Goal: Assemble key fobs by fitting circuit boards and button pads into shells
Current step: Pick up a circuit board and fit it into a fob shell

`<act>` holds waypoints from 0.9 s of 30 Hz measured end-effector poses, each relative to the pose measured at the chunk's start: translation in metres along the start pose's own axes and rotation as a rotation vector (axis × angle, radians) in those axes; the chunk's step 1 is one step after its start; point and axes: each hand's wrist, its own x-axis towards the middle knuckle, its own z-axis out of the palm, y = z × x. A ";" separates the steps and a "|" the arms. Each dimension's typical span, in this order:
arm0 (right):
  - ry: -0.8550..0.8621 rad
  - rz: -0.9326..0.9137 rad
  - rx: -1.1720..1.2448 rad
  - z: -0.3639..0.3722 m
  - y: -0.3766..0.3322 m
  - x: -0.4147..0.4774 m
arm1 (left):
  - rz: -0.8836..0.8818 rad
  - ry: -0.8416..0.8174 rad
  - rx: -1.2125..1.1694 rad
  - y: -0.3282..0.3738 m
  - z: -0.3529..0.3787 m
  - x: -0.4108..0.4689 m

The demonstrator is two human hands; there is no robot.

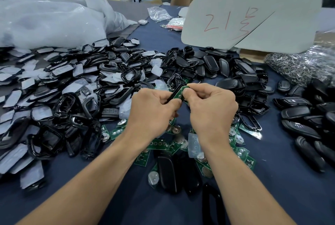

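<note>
mid-worktop [272,197] | gripping black plastic shell [171,96] in left hand [154,106] | pinching green circuit board [179,91] with right hand [212,105] | probably light, stiff, kinda fragile, so grab by edges

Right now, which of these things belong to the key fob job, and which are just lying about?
In the job: circuit board and black shell, in the grip of left hand and right hand; loose boards; shell heap; clear button pad.
Lying about: white plastic bag; grey card; key ring heap.
</note>
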 end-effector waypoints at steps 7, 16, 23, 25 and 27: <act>-0.006 0.020 0.029 -0.001 0.000 0.002 | 0.033 0.022 0.005 0.000 0.004 -0.003; -0.006 0.017 0.040 -0.002 0.001 0.001 | 0.002 0.048 0.033 0.007 0.004 -0.003; -0.012 -0.040 0.027 -0.004 -0.002 0.002 | 0.049 0.091 -0.019 0.009 0.003 -0.008; -0.010 -0.048 0.026 -0.005 -0.003 0.003 | 0.059 0.106 -0.038 0.010 0.004 -0.009; -0.012 -0.062 0.021 -0.005 -0.004 0.002 | 0.053 0.105 -0.067 0.013 0.004 -0.010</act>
